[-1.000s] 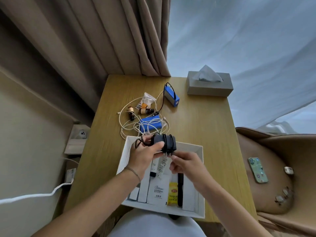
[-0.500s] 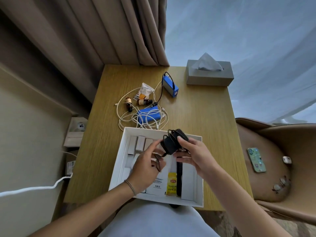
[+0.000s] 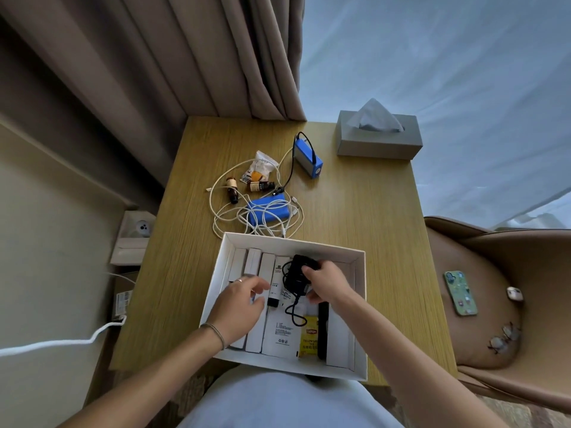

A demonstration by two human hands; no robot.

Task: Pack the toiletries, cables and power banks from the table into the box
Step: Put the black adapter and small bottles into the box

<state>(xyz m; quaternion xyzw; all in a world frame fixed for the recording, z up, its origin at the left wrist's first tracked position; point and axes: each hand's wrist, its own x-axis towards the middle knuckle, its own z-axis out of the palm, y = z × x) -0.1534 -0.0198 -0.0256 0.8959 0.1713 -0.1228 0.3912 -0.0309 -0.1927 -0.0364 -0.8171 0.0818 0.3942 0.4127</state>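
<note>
A white open box (image 3: 361, 307) sits at the near edge of the wooden table (image 3: 364, 217). My right hand (image 3: 327, 282) grips a black charger with its cable (image 3: 295, 274) low inside the box, over white tubes and a yellow tea sachet (image 3: 309, 336). My left hand (image 3: 239, 307) hovers over the box's left side, fingers apart, holding nothing. Behind the box lie a blue power bank (image 3: 268, 208) tangled in white cable (image 3: 222, 208), a second blue power bank (image 3: 307, 159) with a black cable, small brown bottles (image 3: 232, 191) and a clear sachet (image 3: 261, 166).
A grey tissue box (image 3: 378, 140) stands at the table's far right corner. Curtains hang behind the table. A tan chair (image 3: 494, 304) to the right holds a phone (image 3: 460, 293), glasses and a small case. A wall socket and white cord are on the left.
My right hand has taken the black charger alone and lowered it into the box. My left hand let go of it and moved left over the box.
</note>
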